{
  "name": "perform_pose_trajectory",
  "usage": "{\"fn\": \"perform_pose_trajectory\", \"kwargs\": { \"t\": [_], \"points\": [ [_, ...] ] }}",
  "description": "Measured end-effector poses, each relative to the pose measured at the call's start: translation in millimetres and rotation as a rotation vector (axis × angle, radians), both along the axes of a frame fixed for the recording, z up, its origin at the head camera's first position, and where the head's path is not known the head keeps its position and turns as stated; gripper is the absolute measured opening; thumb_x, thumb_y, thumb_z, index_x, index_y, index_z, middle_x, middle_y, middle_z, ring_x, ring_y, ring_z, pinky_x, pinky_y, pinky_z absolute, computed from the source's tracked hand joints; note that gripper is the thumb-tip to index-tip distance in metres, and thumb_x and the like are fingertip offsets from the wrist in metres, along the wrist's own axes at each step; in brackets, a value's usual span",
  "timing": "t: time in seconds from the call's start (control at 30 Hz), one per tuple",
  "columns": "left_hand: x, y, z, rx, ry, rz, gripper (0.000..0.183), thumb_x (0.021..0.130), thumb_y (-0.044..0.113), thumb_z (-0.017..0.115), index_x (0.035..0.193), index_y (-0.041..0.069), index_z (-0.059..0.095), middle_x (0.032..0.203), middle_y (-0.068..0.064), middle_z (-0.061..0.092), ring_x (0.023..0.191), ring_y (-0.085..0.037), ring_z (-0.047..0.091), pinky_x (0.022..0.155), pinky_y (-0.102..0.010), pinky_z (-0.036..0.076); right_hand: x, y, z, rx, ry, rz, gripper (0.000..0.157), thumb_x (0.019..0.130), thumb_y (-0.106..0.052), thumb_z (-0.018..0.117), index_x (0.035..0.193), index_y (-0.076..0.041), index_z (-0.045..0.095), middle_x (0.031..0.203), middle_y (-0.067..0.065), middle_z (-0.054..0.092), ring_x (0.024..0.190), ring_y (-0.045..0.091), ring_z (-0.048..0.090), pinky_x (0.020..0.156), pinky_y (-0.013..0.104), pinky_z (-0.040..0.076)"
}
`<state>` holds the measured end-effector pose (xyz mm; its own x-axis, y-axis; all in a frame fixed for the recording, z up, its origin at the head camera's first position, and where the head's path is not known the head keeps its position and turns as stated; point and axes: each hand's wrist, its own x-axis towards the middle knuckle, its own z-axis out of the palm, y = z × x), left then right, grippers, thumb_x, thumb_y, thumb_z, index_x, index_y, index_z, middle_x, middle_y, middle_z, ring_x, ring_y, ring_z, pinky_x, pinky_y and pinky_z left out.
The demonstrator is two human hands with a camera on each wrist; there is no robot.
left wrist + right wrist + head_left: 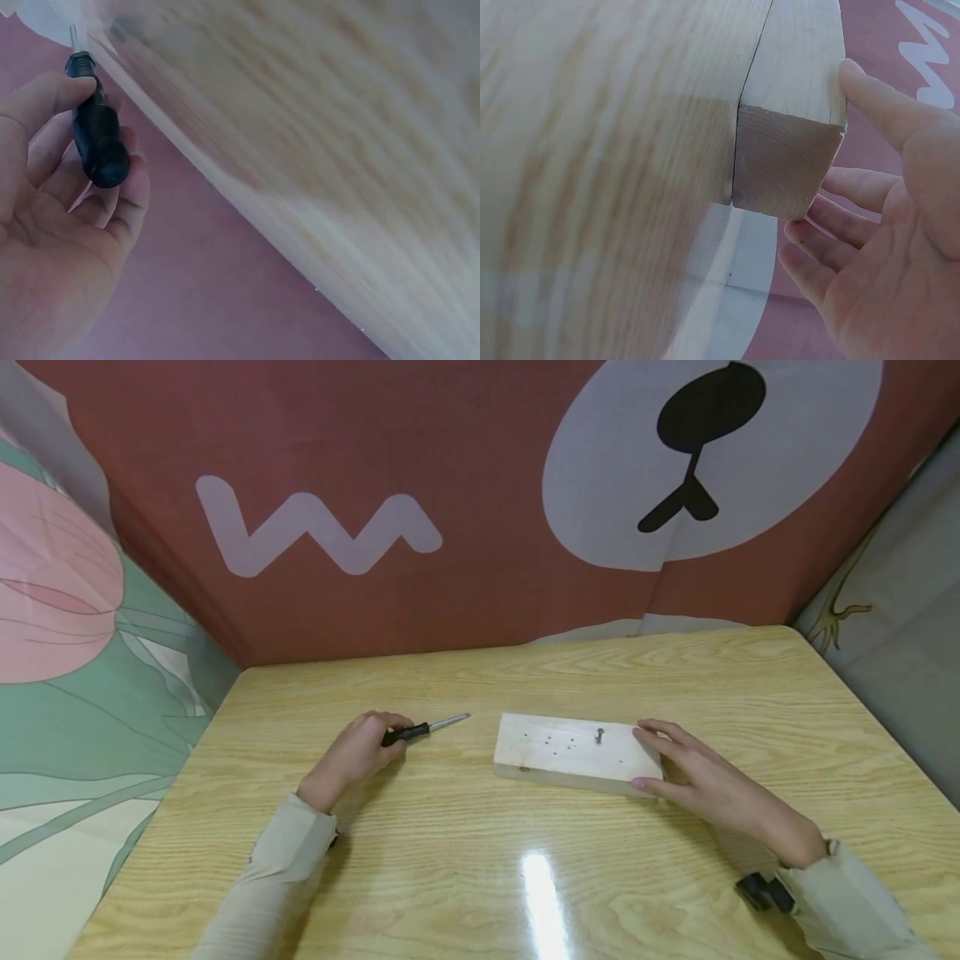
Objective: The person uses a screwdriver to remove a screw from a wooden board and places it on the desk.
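My left hand holds a screwdriver by its black handle, the metal shaft pointing right. In the left wrist view, the thumb and fingers close around that handle. A pale wooden block with several small holes lies flat on the table. One screw stands upright in its top, toward the right end. My right hand grips the block's right end, thumb on the near side and fingers at the far side. The right wrist view shows the block's end face beside the fingers.
The wood-grain table spreads around both hands. A reddish-brown cloth with a cartoon print hangs behind its back edge, and patterned cloths hang at left and right. A dark wrist device sits at the right sleeve.
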<state>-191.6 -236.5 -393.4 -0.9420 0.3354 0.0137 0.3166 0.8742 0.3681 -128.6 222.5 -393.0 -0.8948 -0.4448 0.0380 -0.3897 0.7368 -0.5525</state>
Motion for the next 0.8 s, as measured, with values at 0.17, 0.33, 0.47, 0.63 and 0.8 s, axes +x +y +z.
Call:
{"fn": "perform_pose_trajectory", "kwargs": {
  "t": [0.17, 0.33, 0.47, 0.63, 0.8],
  "points": [
    [-1.1, 0.6, 0.5, 0.025, 0.039, -0.019, 0.029, 0.092, 0.011, 0.07, 0.121, 0.009, 0.07, 0.123, -0.013, 0.07, 0.112, -0.031, 0.063, 0.092, -0.049, 0.054, -0.3, 0.2, -0.5, -0.002, -0.007, -0.001, 0.076, 0.096, -0.044, 0.063, 0.151, 0.001, 0.038, 0.155, 0.02, 0.032, 0.139, 0.045, 0.037, 0.102, 0.064, 0.044],
    [-1.3, 0.9, 1.0, 0.056, 0.064, -0.037, 0.03, 0.092, 0.009, 0.07, 0.121, 0.007, 0.07, 0.121, -0.013, 0.07, 0.102, -0.028, 0.062, 0.082, -0.043, 0.054, -0.5, 0.2, -0.2, 0.001, -0.013, -0.003, 0.077, 0.095, -0.045, 0.063, 0.151, 0.002, 0.037, 0.156, 0.021, 0.032, 0.139, 0.045, 0.037, 0.103, 0.064, 0.043],
    [-0.5, 2.0, 1.7, 0.078, 0.066, -0.044, 0.028, 0.092, 0.008, 0.07, 0.12, 0.007, 0.07, 0.119, -0.011, 0.071, 0.094, -0.024, 0.06, 0.075, -0.036, 0.05, -0.6, 0.6, -0.1, 0.003, -0.013, -0.003, 0.077, 0.095, -0.045, 0.063, 0.151, 0.002, 0.037, 0.155, 0.021, 0.032, 0.139, 0.045, 0.037, 0.103, 0.064, 0.043],
    [0.2, 3.8, 3.0, 0.098, 0.087, -0.053, 0.028, 0.091, 0.006, 0.07, 0.119, 0.008, 0.071, 0.116, -0.011, 0.071, 0.093, -0.023, 0.059, 0.072, -0.034, 0.048, -0.4, 1.1, 0.1, -0.006, -0.017, 0.002, 0.076, 0.096, -0.044, 0.063, 0.151, 0.001, 0.037, 0.156, 0.02, 0.031, 0.139, 0.046, 0.036, 0.102, 0.065, 0.043],
    [1.0, 6.4, 4.9, 0.117, 0.118, -0.068, 0.029, 0.09, 0.004, 0.07, 0.119, 0.007, 0.071, 0.117, -0.011, 0.071, 0.098, -0.025, 0.062, 0.075, -0.037, 0.051, -0.7, 0.4, 0.2, -0.007, -0.02, 0.006, 0.076, 0.096, -0.044, 0.062, 0.151, 0.002, 0.036, 0.156, 0.021, 0.031, 0.14, 0.045, 0.036, 0.103, 0.064, 0.043]
  ]
}}
